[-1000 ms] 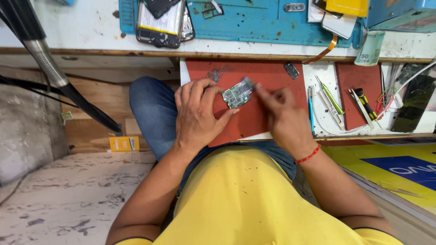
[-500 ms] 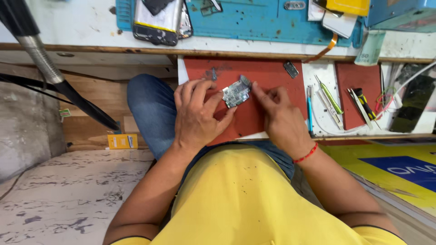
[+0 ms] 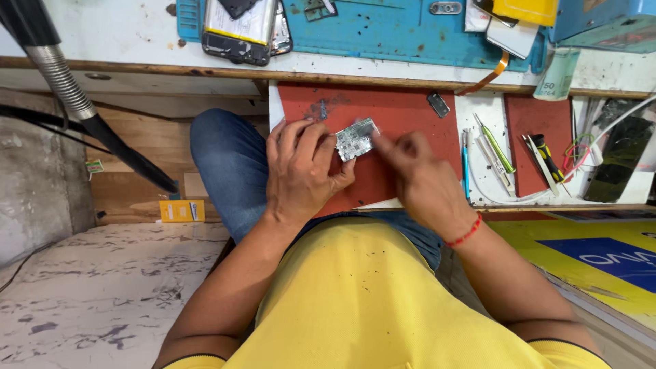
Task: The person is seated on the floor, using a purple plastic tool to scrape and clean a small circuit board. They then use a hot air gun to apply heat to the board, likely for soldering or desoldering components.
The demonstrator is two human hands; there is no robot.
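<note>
Beyond my fingertips, up on the white bench, lies a blue work mat (image 3: 403, 34) with an opened phone (image 3: 239, 27) at its left end (its yellow-edged battery facing up). An orange flex ribbon (image 3: 486, 78) curls off the mat's lower edge. Just past my fingers on the red mat (image 3: 403, 109) sits a small dark chip (image 3: 438, 104), well clear of them. To the right of my fingers lie a blue-handled tool (image 3: 465, 164), green tweezers (image 3: 496, 145) and a black-and-yellow screwdriver (image 3: 548, 158) on a smaller red pad (image 3: 540, 123). Far to the left of my fingers a ribbed metal hose (image 3: 61, 78) slants down, and a small yellow box (image 3: 181, 210) rests on the floor below it.
</note>
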